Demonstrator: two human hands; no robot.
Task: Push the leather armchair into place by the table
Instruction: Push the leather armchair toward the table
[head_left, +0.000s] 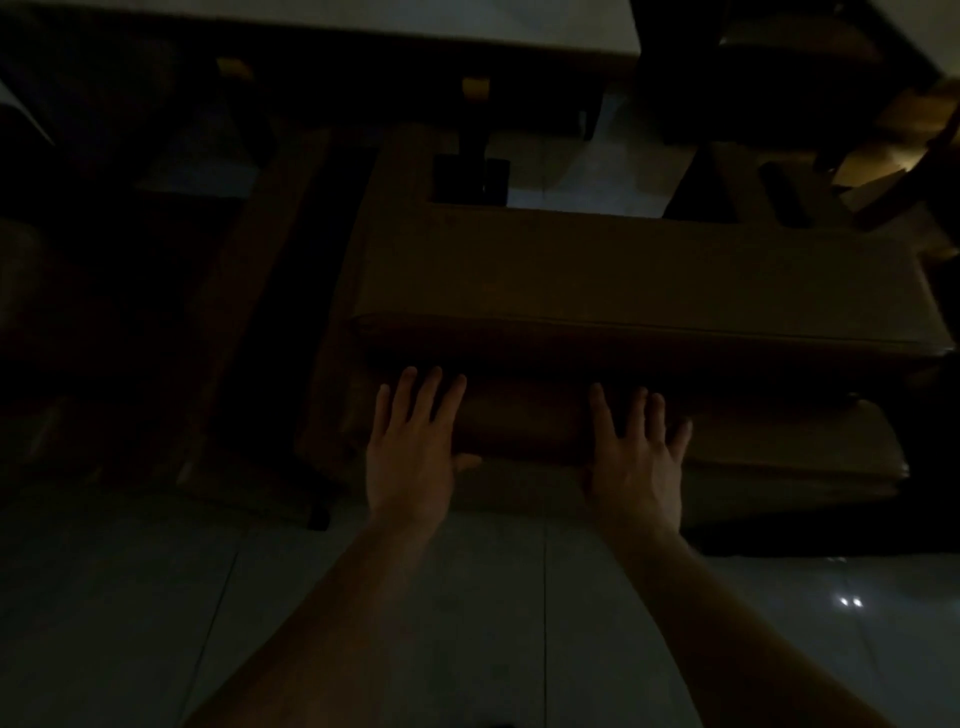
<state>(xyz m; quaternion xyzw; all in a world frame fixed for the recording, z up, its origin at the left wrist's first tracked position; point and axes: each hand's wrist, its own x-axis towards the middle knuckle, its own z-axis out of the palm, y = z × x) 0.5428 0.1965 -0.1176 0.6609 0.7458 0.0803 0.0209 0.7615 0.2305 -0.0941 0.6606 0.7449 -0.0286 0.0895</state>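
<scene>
The room is very dim. A brown leather armchair (623, 270) fills the middle of the view, seen from behind and above, its seat facing the table (467, 31) at the top. My left hand (410, 447) lies flat with straight fingers on the rounded top of the chair's backrest. My right hand (639, 452) presses the same padded edge a little to the right, fingers spread. Both forearms reach forward from the bottom of the view. The table's light top crosses the upper edge, with dark legs below it.
A second brown chair or wooden frame (249, 291) stands close on the left. Another chair (883, 130) sits at the upper right. The pale glossy tiled floor (467, 623) spreads under my arms, with light reflections at the lower right.
</scene>
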